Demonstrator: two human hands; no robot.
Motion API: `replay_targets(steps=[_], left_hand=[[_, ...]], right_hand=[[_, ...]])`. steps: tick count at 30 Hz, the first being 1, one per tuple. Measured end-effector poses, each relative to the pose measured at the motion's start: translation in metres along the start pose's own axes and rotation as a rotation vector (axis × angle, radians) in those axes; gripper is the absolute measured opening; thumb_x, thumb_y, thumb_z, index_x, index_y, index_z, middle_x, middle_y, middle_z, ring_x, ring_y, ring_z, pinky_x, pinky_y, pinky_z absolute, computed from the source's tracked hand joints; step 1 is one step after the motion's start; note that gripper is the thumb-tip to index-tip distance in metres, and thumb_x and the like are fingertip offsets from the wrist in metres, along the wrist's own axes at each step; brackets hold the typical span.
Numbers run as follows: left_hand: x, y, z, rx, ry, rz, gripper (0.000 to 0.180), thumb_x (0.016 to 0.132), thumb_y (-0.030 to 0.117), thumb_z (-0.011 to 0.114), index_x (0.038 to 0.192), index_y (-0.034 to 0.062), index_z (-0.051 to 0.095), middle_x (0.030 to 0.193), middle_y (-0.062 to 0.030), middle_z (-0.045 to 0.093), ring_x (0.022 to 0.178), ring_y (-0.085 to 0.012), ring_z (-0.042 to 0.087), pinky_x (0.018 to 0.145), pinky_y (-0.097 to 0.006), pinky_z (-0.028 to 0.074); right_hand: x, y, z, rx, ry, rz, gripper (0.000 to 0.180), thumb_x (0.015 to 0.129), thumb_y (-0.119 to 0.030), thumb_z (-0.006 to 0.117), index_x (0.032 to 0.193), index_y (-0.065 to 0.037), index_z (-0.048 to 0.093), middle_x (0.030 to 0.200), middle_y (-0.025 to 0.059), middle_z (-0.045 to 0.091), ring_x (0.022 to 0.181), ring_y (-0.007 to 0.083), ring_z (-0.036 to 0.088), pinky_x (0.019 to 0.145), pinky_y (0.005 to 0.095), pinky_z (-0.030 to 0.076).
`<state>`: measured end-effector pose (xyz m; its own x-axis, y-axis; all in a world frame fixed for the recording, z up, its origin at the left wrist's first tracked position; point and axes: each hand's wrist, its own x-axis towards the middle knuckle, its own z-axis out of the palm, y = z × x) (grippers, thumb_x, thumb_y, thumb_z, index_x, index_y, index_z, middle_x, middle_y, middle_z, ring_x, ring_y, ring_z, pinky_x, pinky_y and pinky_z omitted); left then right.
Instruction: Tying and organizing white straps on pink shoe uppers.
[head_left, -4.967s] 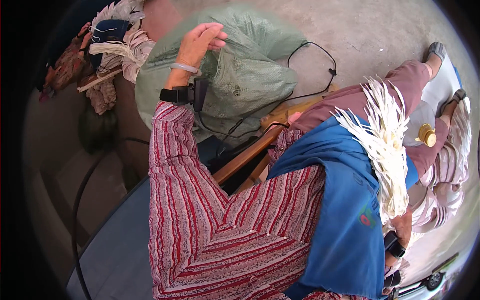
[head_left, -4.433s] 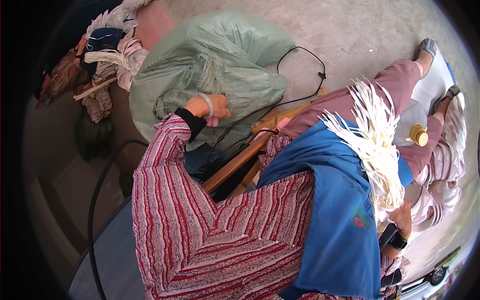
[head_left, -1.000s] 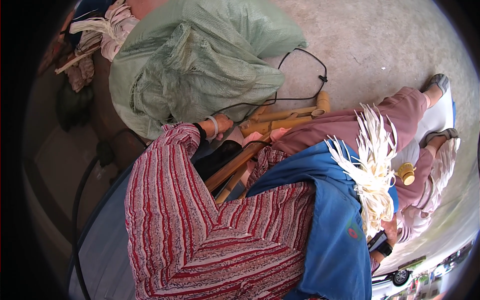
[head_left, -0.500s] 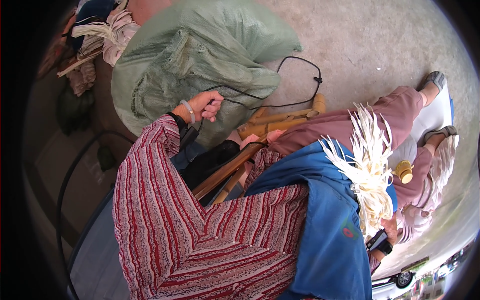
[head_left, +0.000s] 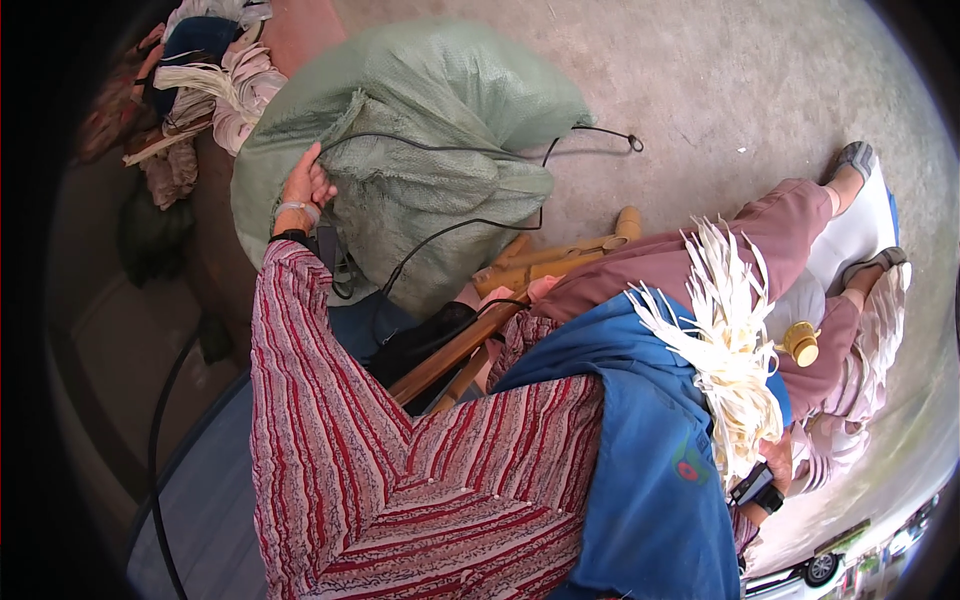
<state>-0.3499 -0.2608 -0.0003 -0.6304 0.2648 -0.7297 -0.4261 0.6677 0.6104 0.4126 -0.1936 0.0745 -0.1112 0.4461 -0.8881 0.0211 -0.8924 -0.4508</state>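
My left hand (head_left: 307, 186) is closed on a black cord (head_left: 430, 146), raised over the left side of a large pale green woven sack (head_left: 470, 90). From the hand the cord runs right across the sack, ends in a knotted loop on the floor side, and comes back in slack curves toward my lap. My right hand (head_left: 777, 460) is low at the right, against the lower end of a bundle of pale flat strips (head_left: 738, 390). It appears to grip that end, though most of its fingers are hidden. The bundle lies over a blue apron (head_left: 655, 470).
Bamboo pieces (head_left: 560, 258) and a brown wooden bar (head_left: 455, 350) lie beside my legs. A gold-capped container (head_left: 801, 343) stands by my knee. More pale strips and cloth (head_left: 240, 85) are at the upper left. A thick black cable (head_left: 157, 480) curves along the left.
My left hand has moved left and up a little, drawing the cord across the sack. The cord's loop has shifted and narrowed on the floor. My right hand stays by the strips.
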Motion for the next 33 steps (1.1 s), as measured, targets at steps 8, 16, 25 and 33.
replay_targets(steps=[8,16,25,33], left_hand=[[0.034,-0.052,-0.054,1.245,0.61,0.76,0.026,0.072,0.027,0.068,0.081,0.0053,0.058,0.068,-0.0085,0.06,0.058,-0.0196,0.057,0.057,-0.033,0.047],[-0.029,-0.02,0.147,1.333,-0.139,1.429,0.039,0.071,0.014,0.069,0.105,0.0103,0.051,0.102,-0.011,0.053,0.092,-0.0274,0.055,0.075,-0.037,0.047],[0.002,-0.01,0.145,1.412,-0.171,1.199,0.022,0.073,0.008,0.062,0.09,0.0058,0.047,0.098,-0.0131,0.044,0.092,-0.0345,0.049,0.075,-0.042,0.044],[0.017,-0.042,0.127,1.327,-0.142,1.276,0.014,0.073,-0.001,0.052,0.086,0.0023,0.048,0.1,-0.015,0.045,0.09,-0.0366,0.051,0.073,-0.043,0.043]], right_hand=[[0.007,0.013,-0.031,-0.062,-0.047,0.062,0.084,0.061,-0.02,0.08,0.131,0.001,0.037,0.121,0.0124,0.053,0.105,0.0231,0.054,0.091,0.0326,0.042],[0.002,0.017,-0.022,-0.087,0.028,0.046,0.073,0.059,-0.026,0.083,0.116,0.005,0.051,0.107,0.0108,0.062,0.092,0.0182,0.06,0.084,0.0302,0.045],[-0.031,0.041,-0.001,-0.079,0.203,-0.034,0.05,0.069,-0.028,0.076,0.103,0.006,0.06,0.094,0.0067,0.065,0.082,0.012,0.059,0.076,0.0269,0.046],[-0.044,0.04,0.033,-0.224,0.28,-0.087,0.053,0.072,-0.035,0.07,0.104,0.006,0.059,0.094,0.0075,0.065,0.081,0.013,0.058,0.076,0.027,0.045]])
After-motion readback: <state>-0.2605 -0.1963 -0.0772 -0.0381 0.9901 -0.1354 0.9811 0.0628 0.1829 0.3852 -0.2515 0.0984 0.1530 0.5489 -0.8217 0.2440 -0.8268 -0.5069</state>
